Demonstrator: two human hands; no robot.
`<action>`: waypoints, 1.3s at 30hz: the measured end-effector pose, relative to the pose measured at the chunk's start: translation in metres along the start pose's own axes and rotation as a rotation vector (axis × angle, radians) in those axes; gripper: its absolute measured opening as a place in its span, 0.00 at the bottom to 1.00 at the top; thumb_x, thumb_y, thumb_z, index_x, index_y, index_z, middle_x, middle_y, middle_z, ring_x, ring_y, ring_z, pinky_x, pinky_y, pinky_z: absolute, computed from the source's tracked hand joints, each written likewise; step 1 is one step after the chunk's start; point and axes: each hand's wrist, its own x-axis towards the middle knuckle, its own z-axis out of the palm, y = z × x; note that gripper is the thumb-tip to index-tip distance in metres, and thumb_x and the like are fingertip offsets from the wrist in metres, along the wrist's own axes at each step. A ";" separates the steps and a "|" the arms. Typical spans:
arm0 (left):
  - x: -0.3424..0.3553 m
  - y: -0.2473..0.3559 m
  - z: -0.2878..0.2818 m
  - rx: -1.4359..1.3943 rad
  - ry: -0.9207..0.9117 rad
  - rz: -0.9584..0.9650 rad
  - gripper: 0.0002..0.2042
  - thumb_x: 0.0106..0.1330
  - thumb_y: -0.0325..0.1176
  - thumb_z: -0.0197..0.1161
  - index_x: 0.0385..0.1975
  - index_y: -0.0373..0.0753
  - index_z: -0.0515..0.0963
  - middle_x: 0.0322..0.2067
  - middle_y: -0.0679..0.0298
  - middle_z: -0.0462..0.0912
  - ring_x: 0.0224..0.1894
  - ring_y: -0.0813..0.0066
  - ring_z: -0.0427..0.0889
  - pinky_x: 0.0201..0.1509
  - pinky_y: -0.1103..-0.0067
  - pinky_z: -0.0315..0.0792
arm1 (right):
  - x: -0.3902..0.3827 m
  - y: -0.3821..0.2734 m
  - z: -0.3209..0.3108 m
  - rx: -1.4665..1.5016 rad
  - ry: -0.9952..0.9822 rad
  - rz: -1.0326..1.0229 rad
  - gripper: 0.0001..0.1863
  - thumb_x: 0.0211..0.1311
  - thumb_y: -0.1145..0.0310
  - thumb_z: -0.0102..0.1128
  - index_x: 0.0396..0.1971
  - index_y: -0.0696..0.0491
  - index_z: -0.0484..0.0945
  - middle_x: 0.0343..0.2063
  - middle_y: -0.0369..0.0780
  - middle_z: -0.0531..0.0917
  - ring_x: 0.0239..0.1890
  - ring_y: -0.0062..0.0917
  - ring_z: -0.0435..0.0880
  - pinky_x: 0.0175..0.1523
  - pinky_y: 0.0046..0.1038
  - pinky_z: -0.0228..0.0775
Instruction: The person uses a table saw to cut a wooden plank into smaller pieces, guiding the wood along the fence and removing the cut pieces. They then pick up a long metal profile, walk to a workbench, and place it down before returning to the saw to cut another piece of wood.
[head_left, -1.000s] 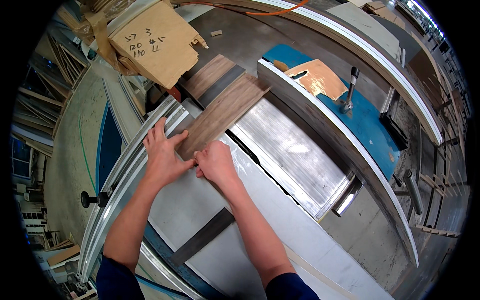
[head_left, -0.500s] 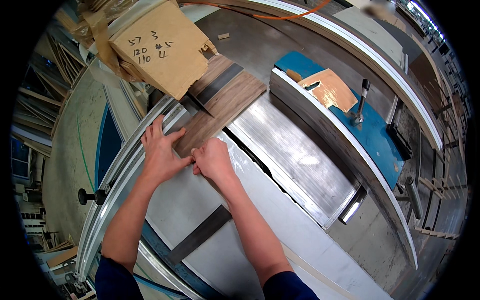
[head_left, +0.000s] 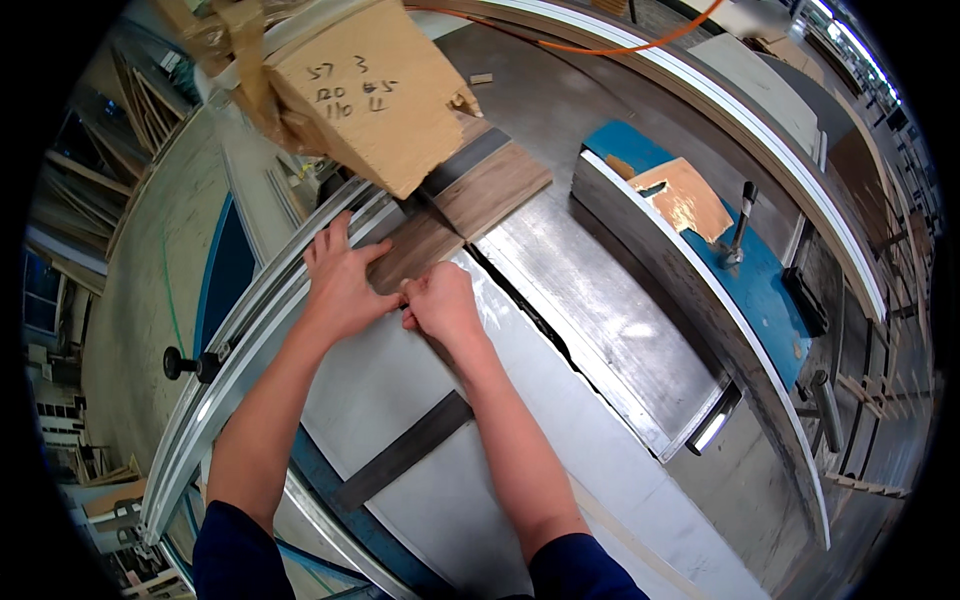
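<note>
The wood-grain board (head_left: 412, 250) lies by both hands: the left hand (head_left: 345, 285) spread beside it, thumb near the curled right hand (head_left: 447, 302); I cannot tell what the right pinches. Beyond, the board has moved nearer the brown cover (head_left: 365, 90), and a dark line (head_left: 447, 222) now reaches its slot-side edge, apparently nearly severing it.

An orange hose (head_left: 620, 50) curves along the top, beyond a small wood offcut (head_left: 481, 78). A torn tan sheet (head_left: 695, 197) lies on a blue plate (head_left: 770, 310), near a black-handled lever (head_left: 742, 224). Loose boards (head_left: 70, 210) crowd the left.
</note>
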 end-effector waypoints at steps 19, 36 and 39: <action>-0.062 0.009 -0.002 0.010 0.078 0.044 0.32 0.46 0.50 0.74 0.56 0.49 0.83 0.73 0.48 0.53 0.73 0.44 0.52 0.77 0.54 0.46 | -0.212 0.036 -0.047 -0.814 -0.372 -0.658 0.29 0.52 0.61 0.74 0.55 0.46 0.76 0.56 0.38 0.78 0.64 0.36 0.72 0.72 0.45 0.58; -0.237 0.120 -0.091 -0.718 -0.312 0.218 0.35 0.55 0.48 0.76 0.64 0.45 0.73 0.56 0.58 0.76 0.59 0.58 0.76 0.66 0.69 0.70 | -0.338 0.037 -0.168 -1.010 -0.011 -0.663 0.29 0.50 0.61 0.76 0.55 0.43 0.79 0.50 0.35 0.80 0.54 0.31 0.77 0.63 0.41 0.61; -0.239 0.122 -0.103 -0.578 -0.335 0.307 0.32 0.59 0.42 0.72 0.65 0.45 0.72 0.53 0.57 0.79 0.53 0.57 0.80 0.56 0.68 0.76 | -0.303 0.010 -0.163 -0.963 0.038 -0.735 0.28 0.50 0.61 0.76 0.54 0.44 0.79 0.50 0.36 0.81 0.53 0.32 0.77 0.64 0.41 0.61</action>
